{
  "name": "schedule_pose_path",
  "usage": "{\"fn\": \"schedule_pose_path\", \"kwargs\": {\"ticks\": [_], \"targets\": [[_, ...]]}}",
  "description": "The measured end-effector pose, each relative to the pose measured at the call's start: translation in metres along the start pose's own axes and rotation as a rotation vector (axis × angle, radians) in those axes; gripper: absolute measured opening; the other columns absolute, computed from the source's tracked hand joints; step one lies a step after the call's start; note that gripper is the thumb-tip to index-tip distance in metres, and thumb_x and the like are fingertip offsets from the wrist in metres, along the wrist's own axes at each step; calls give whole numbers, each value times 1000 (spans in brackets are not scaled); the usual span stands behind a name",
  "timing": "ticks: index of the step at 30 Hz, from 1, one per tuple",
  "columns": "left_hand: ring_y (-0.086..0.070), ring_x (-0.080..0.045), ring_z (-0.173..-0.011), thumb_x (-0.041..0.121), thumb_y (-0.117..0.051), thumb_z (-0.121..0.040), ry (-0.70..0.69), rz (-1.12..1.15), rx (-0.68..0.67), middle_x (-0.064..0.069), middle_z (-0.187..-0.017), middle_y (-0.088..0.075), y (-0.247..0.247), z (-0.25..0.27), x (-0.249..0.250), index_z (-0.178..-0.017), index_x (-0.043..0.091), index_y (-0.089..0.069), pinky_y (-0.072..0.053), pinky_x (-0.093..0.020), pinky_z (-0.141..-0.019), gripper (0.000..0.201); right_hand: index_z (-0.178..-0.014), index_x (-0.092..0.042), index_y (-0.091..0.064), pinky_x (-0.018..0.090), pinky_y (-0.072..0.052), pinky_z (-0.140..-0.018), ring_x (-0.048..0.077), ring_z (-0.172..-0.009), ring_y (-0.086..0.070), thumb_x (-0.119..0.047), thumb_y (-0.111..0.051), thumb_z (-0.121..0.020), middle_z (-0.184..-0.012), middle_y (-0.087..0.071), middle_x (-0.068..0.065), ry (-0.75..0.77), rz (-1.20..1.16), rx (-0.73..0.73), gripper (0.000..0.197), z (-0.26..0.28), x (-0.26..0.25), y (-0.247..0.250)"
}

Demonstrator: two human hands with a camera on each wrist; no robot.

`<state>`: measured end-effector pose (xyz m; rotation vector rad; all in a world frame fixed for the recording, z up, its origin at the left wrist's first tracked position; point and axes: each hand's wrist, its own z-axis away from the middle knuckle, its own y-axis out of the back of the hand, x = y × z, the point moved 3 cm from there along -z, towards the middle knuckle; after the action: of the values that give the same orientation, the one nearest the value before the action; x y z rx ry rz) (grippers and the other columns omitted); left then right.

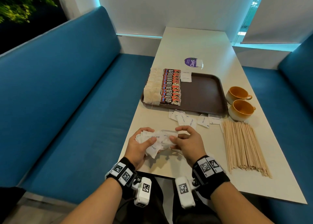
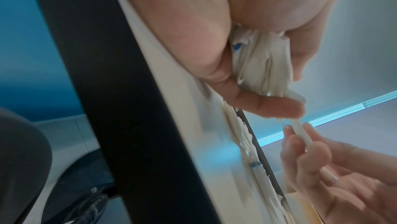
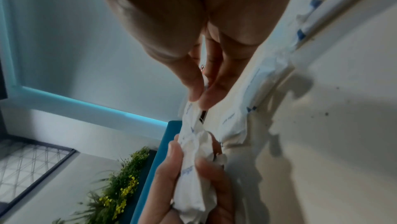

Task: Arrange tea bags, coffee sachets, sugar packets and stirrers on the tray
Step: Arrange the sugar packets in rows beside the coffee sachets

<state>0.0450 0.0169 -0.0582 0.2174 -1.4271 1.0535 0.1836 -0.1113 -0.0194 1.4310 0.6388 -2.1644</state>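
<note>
Sugar packets (image 1: 156, 140): your fingers hide the bunch's count.
Purple sticker (image 1: 191, 62): small print too tiny for you to read.

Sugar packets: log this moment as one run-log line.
left hand: grips sugar packet stack | right hand: pinches one packet | tray: tea bags, coffee sachets placed | stirrers: on table

From your left wrist cam, your left hand (image 2: 247, 58) grips a bunch of white sugar packets (image 2: 262, 68) above the table edge (image 2: 133, 109), while your right hand (image 2: 335, 176) pinches one packet (image 2: 299, 131) just below your thumb.
</note>
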Motion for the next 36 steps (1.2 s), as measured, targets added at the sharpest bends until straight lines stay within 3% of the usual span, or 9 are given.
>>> {"fn": "schedule_pose_path", "kwargs": {"ticks": [3,7,12,16,19,26,29,32,36], "targets": [[-70,-31,-83,12,-82,-76,27,-17,3,-12,-95,-71,-2,1,1,-110,10,-64,-55,-44,-70,38,-92,-3,-61,35,-62,-61,32,-65,-70,13,-76,-80,-75,-67,17,6,-91,-30,25,3,-2,2],[-71,-30,-81,4,-81,-74,27,8,-23,-11,-91,-71,-5,3,4,-111,6,-62,-60,-37,-59,42,-86,1,-70,36,-63,-69,30,-68,-71,7,-84,-74,-79,-68,15,9,-24,-97,19,7,3,-1],[-69,-30,-81,-3,-77,-72,17,6,-27,-14,-92,-66,-3,2,3,-109,6,-61,-59,-36,-60,41,-97,-1,-77,33,-64,-70,30,-69,-72,14,-79,-76,-91,-73,20,-39,19,-164,27,8,5,-3],[-70,-28,-76,-2,-69,-91,51,-20,-3,-13,-88,-65,-5,4,5,-109,6,-61,-56,-34,-51,21,-101,-4,-78,34,-64,-73,27,-70,-71,15,-79,-74,-94,-74,20,-27,86,-230,33,10,2,-1],[-67,-32,-80,0,-61,-97,42,-63,13,-17,-92,-62,-4,2,3,-103,9,-63,-56,-36,-53,12,-102,-3,-77,35,-64,-72,26,-67,-69,16,-80,-72,-96,-71,18,3,143,-270,36,13,1,-1],[-66,-34,-83,11,-60,-99,43,-39,32,-20,-96,-62,-3,2,2,-102,11,-64,-57,-36,-55,5,-100,0,-77,32,-63,-70,26,-68,-71,16,-80,-73,-79,-71,6,-20,154,-306,32,11,1,-1],[-68,-32,-88,27,-66,-93,76,-7,58,-20,-99,-66,-4,1,3,-106,12,-64,-58,-35,-58,20,-102,2,-76,31,-63,-70,23,-67,-71,19,-78,-73,-70,-70,1,6,100,-269,33,7,-4,3],[-68,-35,-92,31,-79,-87,99,34,20,-18,-102,-69,-1,-1,2,-108,16,-64,-57,-38,-64,31,-103,3,-75,33,-63,-72,21,-69,-71,20,-77,-73,-69,-71,1,43,53,-222,34,-3,-15,11],[-65,-33,-77,17,-85,-68,77,50,-91,-18,-98,-65,3,-2,0,-117,15,-59,-49,-27,-46,55,-99,-5,-79,32,-62,-72,29,-74,-70,13,-80,-74,-80,-66,16,103,78,-155,31,-29,-41,24]]}}
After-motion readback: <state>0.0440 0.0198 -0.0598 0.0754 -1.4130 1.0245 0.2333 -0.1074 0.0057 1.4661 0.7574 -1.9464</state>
